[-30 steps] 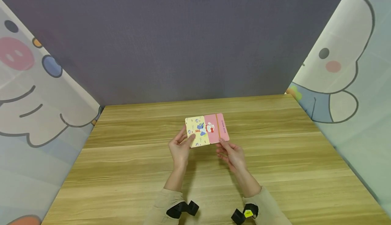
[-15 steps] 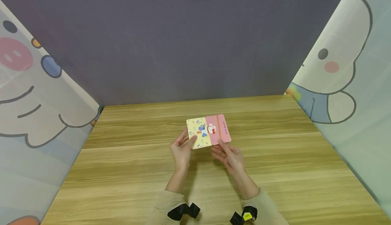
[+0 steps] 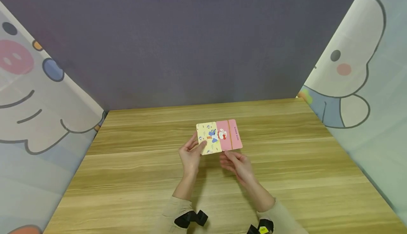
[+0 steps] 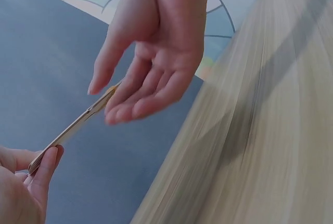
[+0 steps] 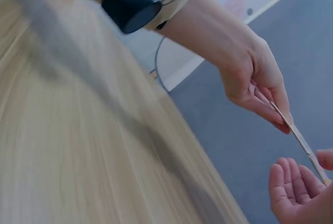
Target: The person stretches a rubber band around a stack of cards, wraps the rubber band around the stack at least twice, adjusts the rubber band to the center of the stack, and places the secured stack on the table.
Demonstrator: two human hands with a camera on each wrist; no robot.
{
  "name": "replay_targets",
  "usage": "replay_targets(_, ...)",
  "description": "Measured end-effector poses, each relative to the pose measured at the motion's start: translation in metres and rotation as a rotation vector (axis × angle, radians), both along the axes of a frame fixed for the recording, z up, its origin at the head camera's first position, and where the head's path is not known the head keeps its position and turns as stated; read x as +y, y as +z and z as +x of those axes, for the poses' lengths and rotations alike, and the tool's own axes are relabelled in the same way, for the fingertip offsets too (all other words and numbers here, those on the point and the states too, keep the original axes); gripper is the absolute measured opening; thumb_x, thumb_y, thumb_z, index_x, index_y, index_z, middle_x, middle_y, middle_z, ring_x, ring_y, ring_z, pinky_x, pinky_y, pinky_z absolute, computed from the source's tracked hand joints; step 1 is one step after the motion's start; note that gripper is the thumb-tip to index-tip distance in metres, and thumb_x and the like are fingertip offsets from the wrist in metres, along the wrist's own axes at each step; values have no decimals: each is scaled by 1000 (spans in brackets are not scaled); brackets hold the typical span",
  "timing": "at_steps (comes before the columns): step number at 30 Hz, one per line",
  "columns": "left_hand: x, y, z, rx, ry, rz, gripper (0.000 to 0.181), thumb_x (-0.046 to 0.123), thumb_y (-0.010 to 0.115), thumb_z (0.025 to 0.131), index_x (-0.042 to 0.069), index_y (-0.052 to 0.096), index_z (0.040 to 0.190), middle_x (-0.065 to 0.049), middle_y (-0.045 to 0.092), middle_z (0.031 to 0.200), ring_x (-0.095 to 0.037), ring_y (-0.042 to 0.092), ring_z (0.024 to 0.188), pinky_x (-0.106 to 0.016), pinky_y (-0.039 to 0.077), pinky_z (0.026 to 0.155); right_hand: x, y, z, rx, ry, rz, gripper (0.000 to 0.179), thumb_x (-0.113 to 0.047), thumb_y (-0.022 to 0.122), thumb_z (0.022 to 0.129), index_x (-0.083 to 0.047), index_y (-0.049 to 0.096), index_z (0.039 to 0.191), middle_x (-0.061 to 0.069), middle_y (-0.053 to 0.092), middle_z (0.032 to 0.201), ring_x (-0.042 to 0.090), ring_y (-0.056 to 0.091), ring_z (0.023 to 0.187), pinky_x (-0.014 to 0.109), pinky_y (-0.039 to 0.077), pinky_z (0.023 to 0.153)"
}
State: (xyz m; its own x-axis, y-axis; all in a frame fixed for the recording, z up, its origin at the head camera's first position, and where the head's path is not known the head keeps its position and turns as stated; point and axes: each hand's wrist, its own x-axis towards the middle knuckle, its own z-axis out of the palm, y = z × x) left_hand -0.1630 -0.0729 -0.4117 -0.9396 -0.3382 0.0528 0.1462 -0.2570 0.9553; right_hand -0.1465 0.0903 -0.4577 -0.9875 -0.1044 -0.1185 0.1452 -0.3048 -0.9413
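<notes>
A thin notebook point(image 3: 226, 140) with rounded corners is held up above the table, its printed face tilted toward the head camera. One half is yellow with small drawings; the other is pink with a white rabbit and an orange elastic band point(image 3: 230, 138) across it. My left hand point(image 3: 190, 158) pinches the yellow end, thumb on the printed face and fingers behind. Close to the lower edge of the pink half is my right hand point(image 3: 240, 165), its thumb tip at that edge. In the left wrist view the right hand point(image 4: 156, 52) has loosely extended fingers, with the notebook point(image 4: 73, 125) edge-on.
A wood-grain table point(image 3: 133, 177) lies beneath both hands. Behind it rises a dark grey panel point(image 3: 200, 43). Cartoon-printed curtains flank it at the left point(image 3: 41, 121) and right point(image 3: 356, 85). Black wrist cameras sit on both sleeves.
The notebook and left hand have shifted slightly right. The right thumb has slid left along the lower edge, from the band toward the middle seam, and off the pink face.
</notes>
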Motion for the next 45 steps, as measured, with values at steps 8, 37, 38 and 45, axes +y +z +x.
replay_targets(8,-5,2,-2,-5,-22,-23,44,-5,69,72,-1,58,113,-18,63,79,-7,57,46,-14,45,41,29,10,-1,231,118,285,27,-17,57,87,6,60,101,13,64,87,25,62,78,41,53,66)
replay_targets(37,-9,-2,4,-48,-69,0,45,-6,70,71,1,59,114,-23,61,82,-11,61,54,-21,50,44,45,89,-60,573,-3,836,21,-13,71,76,-1,66,93,11,63,93,28,56,86,40,49,70)
replay_targets(38,-9,-2,5,-47,-69,1,45,-6,70,71,1,59,114,-23,61,83,-12,62,54,-21,50,44,45,88,-63,576,0,846,22,-14,71,76,-1,66,94,11,63,94,28,56,86,40,49,70)
replay_targets(45,-9,-2,6,-30,-77,13,45,-7,70,71,1,59,114,-24,60,83,-13,63,57,-24,51,46,48,90,-72,562,62,832,27,-10,69,77,3,63,99,15,61,98,30,55,90,41,49,72)
